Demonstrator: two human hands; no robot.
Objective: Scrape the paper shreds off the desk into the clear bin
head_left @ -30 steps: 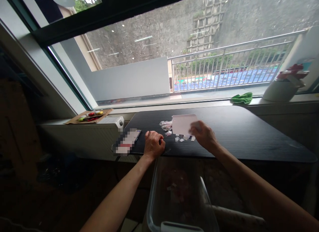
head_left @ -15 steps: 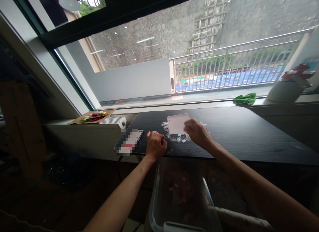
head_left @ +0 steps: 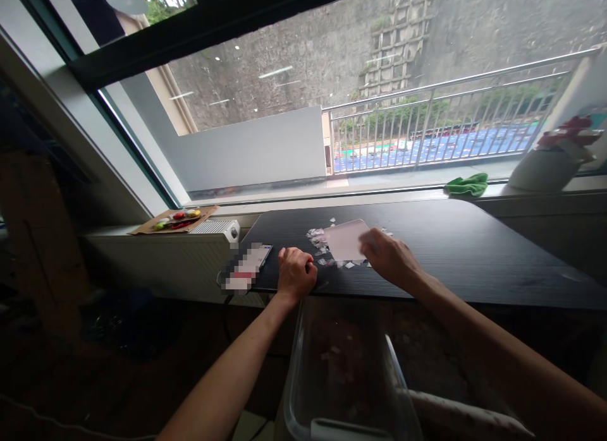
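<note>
Head: right hand (head_left: 386,254) gripping card (head_left: 346,240)
Left hand (head_left: 297,273): loose fist, nothing showing
Scraps (head_left: 318,239): rough swipe'd probably scatter them

Far: large glass window (head_left: 303,74) in a dark frame (head_left: 156,46). Beyond it, a grey rough stone wall (head_left: 294,81), a silver metal railing (head_left: 430,122) and blue ground (head_left: 434,150).
Far right: crumpled green cloth (head_left: 467,184) on the pale windowsill (head_left: 496,189); to its right, a rounded whitish container (head_left: 543,169) with a red top.
Left: white ribbed metal radiator (head_left: 142,258); on it, flat brown cardboard (head_left: 142,228) bearing small red, yellow and green items (head_left: 178,217), identity unclear. Nearer: smartphone (head_left: 249,267), screen pixelated.
Far left: upright brown cardboard (head_left: 42,239); black glossy plastic (head_left: 133,324), dim. Near left: thin white cable (head_left: 59,423).
</note>
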